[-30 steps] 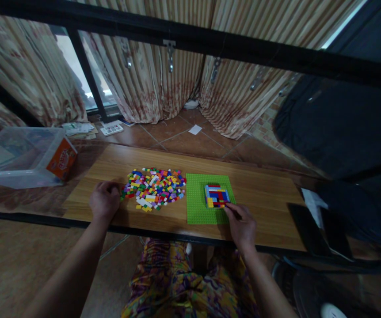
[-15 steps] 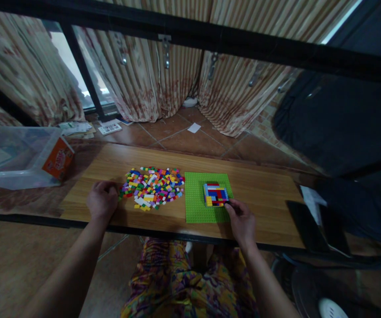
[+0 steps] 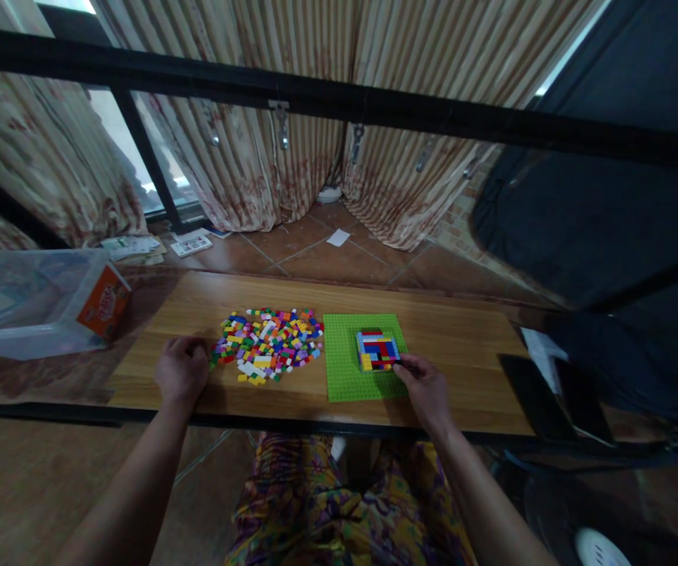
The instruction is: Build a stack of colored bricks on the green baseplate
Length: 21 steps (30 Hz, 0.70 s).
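Seemingly a home, striped curtains (image 3: 256,173) (floor-length), tiled floor (image 3: 300,253), toy bricks (image 3: 268,344) on a tabletop (image 3: 469,338)

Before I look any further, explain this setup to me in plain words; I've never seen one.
There is no machine here, only a person's two bare hands. One camera, worn on the head, looks forward and down, so the forearms enter from the bottom.

On the wood-grain tabletop lie a loose pile of multicolored toy bricks and, right of it, a green studded baseplate carrying a small rectangular brick build.

The left hand rests, curled, at the pile's left edge. The right hand has its fingertips at the build's near right corner; whether they pinch a separate brick is too small to tell.
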Each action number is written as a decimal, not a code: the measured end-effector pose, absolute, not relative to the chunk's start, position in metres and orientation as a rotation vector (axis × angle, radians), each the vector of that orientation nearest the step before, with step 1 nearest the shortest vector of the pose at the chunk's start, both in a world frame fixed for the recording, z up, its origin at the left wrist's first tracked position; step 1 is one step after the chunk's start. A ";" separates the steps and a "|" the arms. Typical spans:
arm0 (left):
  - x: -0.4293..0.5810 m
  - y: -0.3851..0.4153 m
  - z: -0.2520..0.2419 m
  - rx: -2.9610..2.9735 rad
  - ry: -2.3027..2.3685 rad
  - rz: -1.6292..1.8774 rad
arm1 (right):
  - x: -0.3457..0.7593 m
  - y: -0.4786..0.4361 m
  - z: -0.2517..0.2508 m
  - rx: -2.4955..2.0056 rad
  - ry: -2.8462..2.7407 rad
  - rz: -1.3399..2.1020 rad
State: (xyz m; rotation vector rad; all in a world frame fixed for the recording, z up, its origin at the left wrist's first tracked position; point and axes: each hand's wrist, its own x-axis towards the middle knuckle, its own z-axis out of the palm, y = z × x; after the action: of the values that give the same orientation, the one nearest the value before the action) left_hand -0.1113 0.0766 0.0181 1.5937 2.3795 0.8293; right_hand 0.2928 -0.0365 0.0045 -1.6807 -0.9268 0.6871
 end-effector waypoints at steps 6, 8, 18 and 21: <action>-0.114 0.077 0.016 1.617 2.353 0.858 | 0.279 -0.044 0.007 -1.826 -1.025 0.392; -0.115 0.077 0.016 1.614 2.349 0.858 | 0.266 -0.040 0.011 -1.912 -1.157 0.285; -0.119 0.080 0.015 1.630 2.356 0.805 | 0.244 -0.009 0.023 -2.153 -1.391 0.098; -0.119 0.080 0.016 1.617 2.366 0.796 | 0.278 -0.007 0.021 -2.132 -1.496 0.086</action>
State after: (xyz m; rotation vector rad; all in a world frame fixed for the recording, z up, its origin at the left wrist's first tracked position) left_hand -0.1194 0.0797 0.0157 1.6174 2.3659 0.7965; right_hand 0.2785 -0.0067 0.0208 -2.1325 -1.4958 0.0858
